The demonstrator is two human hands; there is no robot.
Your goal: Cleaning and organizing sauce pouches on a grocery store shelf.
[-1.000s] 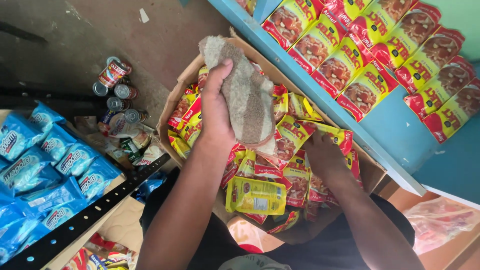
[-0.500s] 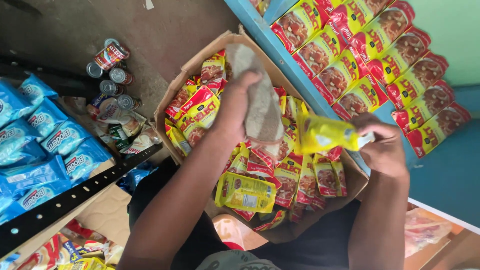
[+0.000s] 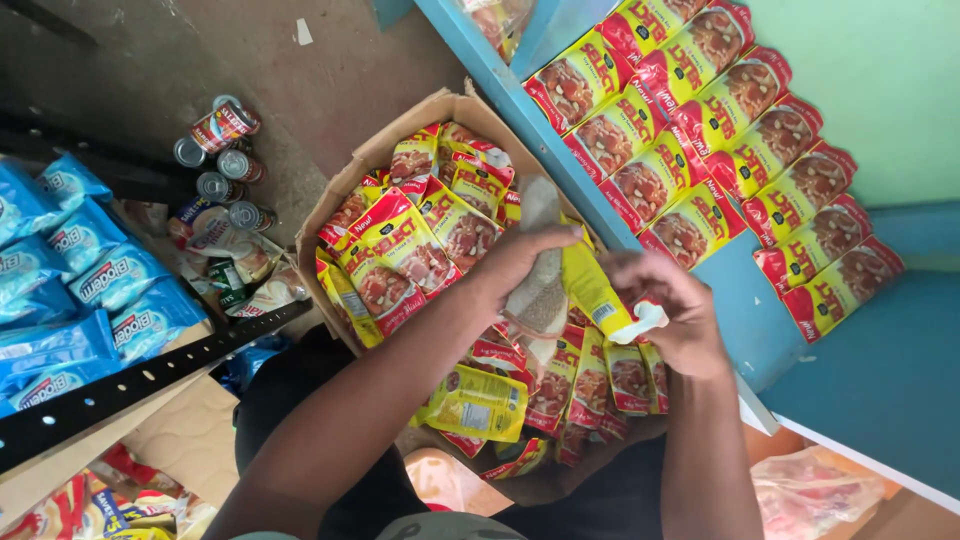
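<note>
Head camera looks down on my two hands meeting over an open cardboard box (image 3: 345, 195) packed with red-and-yellow packets (image 3: 400, 255). My left hand (image 3: 520, 262) is curled shut around a grey-beige cloth (image 3: 540, 295) — the fingers wrap over its top edge and the rest hangs down against the packets below. My right hand (image 3: 672, 310) pinches a yellow packet (image 3: 592, 288) by its white end, thumb and fingers closed tight on it; the packet stands tilted, its other end reaching up to my left fingertips, so the two hands nearly touch.

The packet I hold sits above the box's right half, just beside the blue shelf edge (image 3: 560, 150). On that shelf (image 3: 880, 370) more packets of the same kind lie in overlapping rows (image 3: 700, 130). To the left of the box, on the floor, stand a few tins (image 3: 222, 160), and further left a stack of blue bags (image 3: 90, 270) — well apart from my hands.
</note>
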